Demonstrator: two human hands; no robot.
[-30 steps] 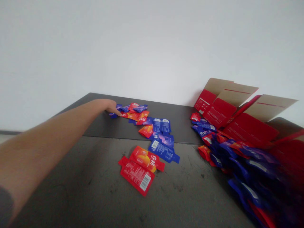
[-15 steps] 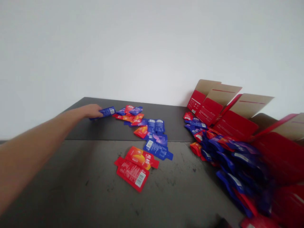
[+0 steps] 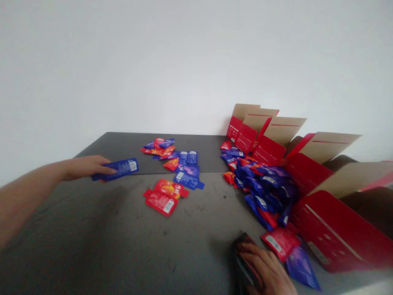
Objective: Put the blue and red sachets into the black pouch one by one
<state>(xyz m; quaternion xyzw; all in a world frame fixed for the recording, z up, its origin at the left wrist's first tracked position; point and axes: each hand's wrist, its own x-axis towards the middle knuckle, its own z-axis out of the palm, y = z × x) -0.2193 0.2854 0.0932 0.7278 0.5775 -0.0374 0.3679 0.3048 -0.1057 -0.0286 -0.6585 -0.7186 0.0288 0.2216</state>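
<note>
A blue pouch (image 3: 123, 167) has come nearer at frame left, left hand (image 3: 87, 166) pinching its end, likely for steadiness; lower right, right hand (image 3: 266, 266) grasps a dark object (image 3: 236, 253)

Bare left forearm (image 3: 32, 190) — bare fingers (image 3: 257, 255)

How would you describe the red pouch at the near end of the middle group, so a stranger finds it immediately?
On the dark table, between the left hand and the heap of pouches, a loose line of pouches runs toward the viewer. The red pouch lies flat at its near end. Its barcode faces up, while the red-and-orange pouch just behind it shows a round orange picture.
</note>
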